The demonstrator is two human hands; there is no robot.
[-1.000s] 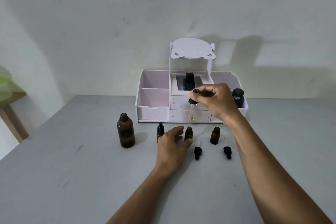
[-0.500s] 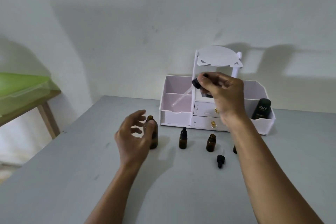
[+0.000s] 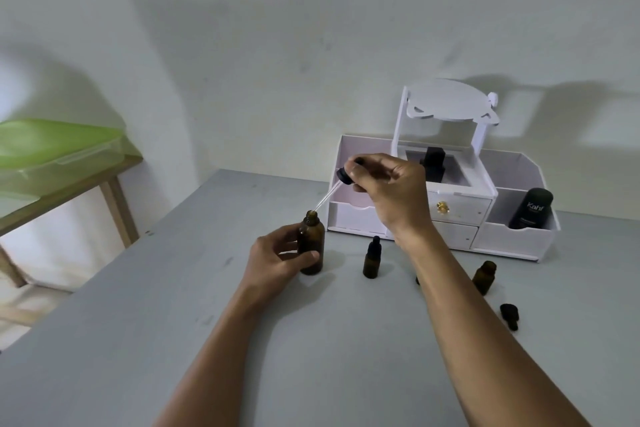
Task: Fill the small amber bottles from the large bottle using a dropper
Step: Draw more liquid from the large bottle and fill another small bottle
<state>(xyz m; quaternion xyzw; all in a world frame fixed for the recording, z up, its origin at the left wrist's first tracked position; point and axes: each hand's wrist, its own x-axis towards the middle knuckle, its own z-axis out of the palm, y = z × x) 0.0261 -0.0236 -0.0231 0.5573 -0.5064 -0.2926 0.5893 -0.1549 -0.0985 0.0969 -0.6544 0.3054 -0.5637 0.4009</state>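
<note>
Large bottle [image 3: 311,246] stands upright on table [image 3: 166,295], left hand [image 3: 277,263] wrapped round its body. Right hand [image 3: 391,191] pinches dropper [image 3: 334,189] by the black bulb, at the bottle's 1 o'clock. Glass tip slants down to the open mouth; can't tell if it's inside. Capped small bottle [image 3: 371,258] at the large bottle's 3 o'clock, open small bottle [image 3: 484,276] further along, loose dropper cap [image 3: 509,315] at its 5 o'clock.

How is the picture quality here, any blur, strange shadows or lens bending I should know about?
Head view: dim, soft light; the organizer casts a shadow rightward on the wall. Head view: the wide lens stretches the green box at the left edge, which looks smeared. Head view: the dropper has a glass tube that reads faint against the pale background, tip at the large bottle.
</note>
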